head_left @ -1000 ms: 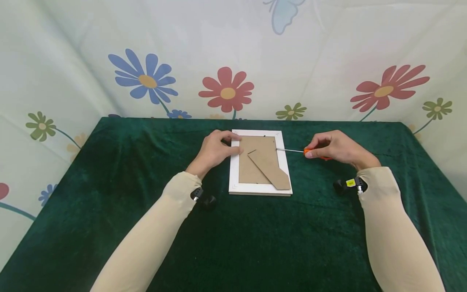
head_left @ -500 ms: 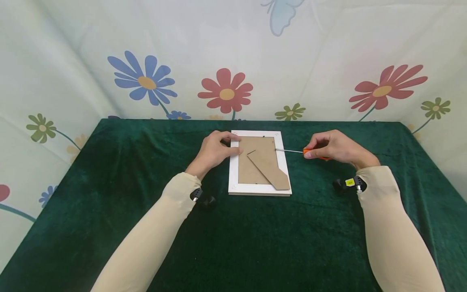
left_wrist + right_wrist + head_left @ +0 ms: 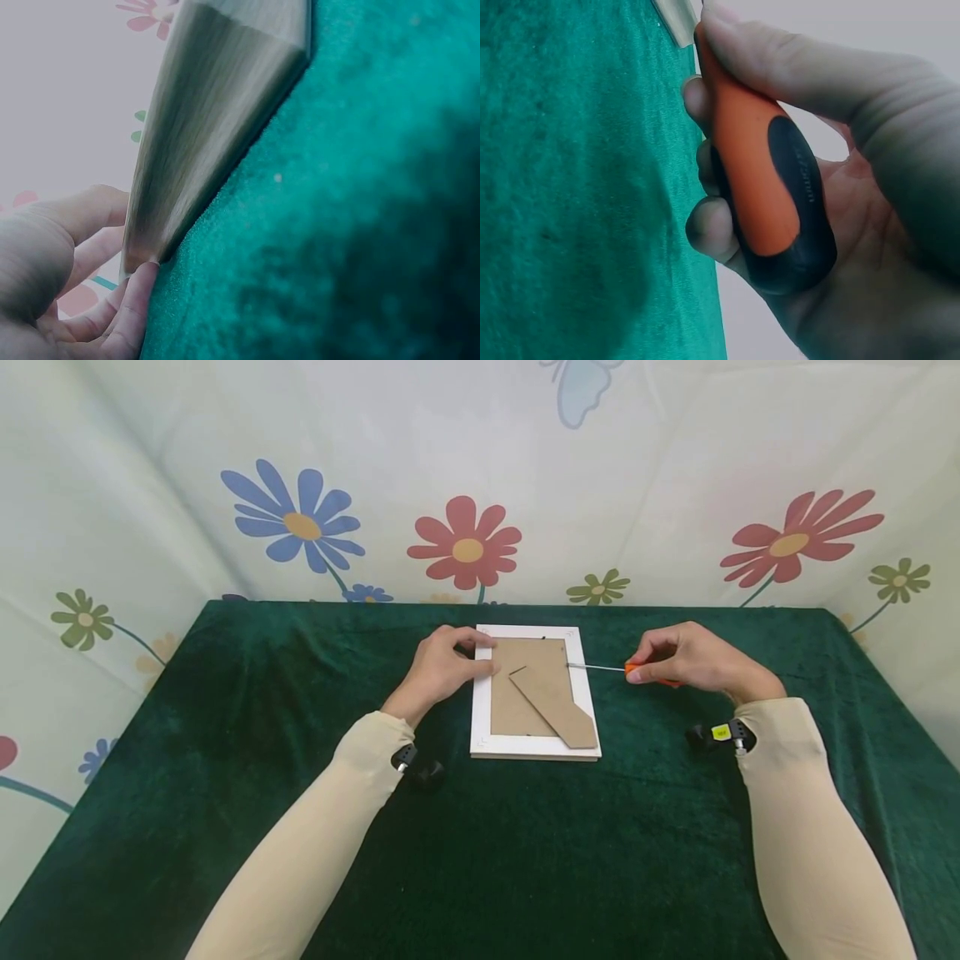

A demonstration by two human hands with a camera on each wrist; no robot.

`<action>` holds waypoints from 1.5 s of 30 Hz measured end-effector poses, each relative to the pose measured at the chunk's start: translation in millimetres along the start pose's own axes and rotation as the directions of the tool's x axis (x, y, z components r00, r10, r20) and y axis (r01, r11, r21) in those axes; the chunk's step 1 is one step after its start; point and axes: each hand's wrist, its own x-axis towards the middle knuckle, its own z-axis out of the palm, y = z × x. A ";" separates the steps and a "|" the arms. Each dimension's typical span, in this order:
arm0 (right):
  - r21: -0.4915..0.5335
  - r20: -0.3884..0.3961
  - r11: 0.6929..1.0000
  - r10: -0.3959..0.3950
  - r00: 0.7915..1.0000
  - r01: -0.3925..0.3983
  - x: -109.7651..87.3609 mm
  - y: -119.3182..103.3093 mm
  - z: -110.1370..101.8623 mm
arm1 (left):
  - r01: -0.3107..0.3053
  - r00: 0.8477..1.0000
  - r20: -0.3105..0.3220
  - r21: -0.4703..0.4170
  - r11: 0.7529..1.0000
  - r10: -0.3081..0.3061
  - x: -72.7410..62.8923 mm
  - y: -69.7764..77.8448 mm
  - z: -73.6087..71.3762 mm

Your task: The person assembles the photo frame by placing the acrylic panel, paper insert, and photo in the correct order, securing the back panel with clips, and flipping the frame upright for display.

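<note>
A white picture frame (image 3: 482,693) lies face down near the far edge of the table, its brown backboard (image 3: 517,652) and slanted stand leg (image 3: 558,710) upward. My left hand (image 3: 438,668) grips the frame's left side, thumb and forefinger over the rim; the left wrist view has its fingers (image 3: 135,307) at the wood-grained side. To the right, my right hand (image 3: 693,660) holds a screwdriver (image 3: 757,172) by its orange and black handle, fingers wrapped round it. The thin metal shaft (image 3: 600,668) reaches leftward, its tip at the backboard's right edge.
Dark green velvety cloth (image 3: 480,860) covers the table. Behind it hangs a pale backdrop (image 3: 637,485) printed with flowers and a butterfly. Small black wrist cameras sit at the left cuff (image 3: 405,758) and right cuff (image 3: 738,739).
Both hands, the frame and the screwdriver keep practically the same places; only a slight shift of the whole head view shows.
</note>
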 end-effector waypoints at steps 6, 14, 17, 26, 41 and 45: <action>-0.011 0.007 1.000 -0.010 1.000 0.010 -0.6 -5.3 -0.7 | 0.006 1.000 0.001 -0.002 1.000 -0.006 -0.7 0.8 -0.7; -0.017 0.006 1.000 -0.006 1.000 0.006 -1.1 -7.1 0.4 | 0.003 1.000 0.001 -0.007 1.000 -0.003 0.3 -0.2 -0.6; -0.024 0.004 1.000 -0.009 1.000 0.009 -1.5 -8.0 0.1 | 0.001 1.000 0.004 -0.013 1.000 -0.001 0.4 -0.2 -0.3; -0.049 0.020 0.999 -0.013 1.000 0.014 -1.5 -15.1 -1.1 | 0.006 1.000 0.004 -0.020 1.000 -0.006 -0.1 0.1 -0.2; -0.125 0.031 0.992 -0.015 0.999 0.019 -4.9 -36.9 -1.4 | 0.002 1.000 0.002 -0.011 1.000 -0.002 -0.1 0.1 0.2; -0.141 0.032 0.990 -0.006 0.999 0.010 -5.6 -42.9 -0.8 | 0.003 1.000 0.003 -0.014 1.000 -0.003 -0.5 0.3 0.0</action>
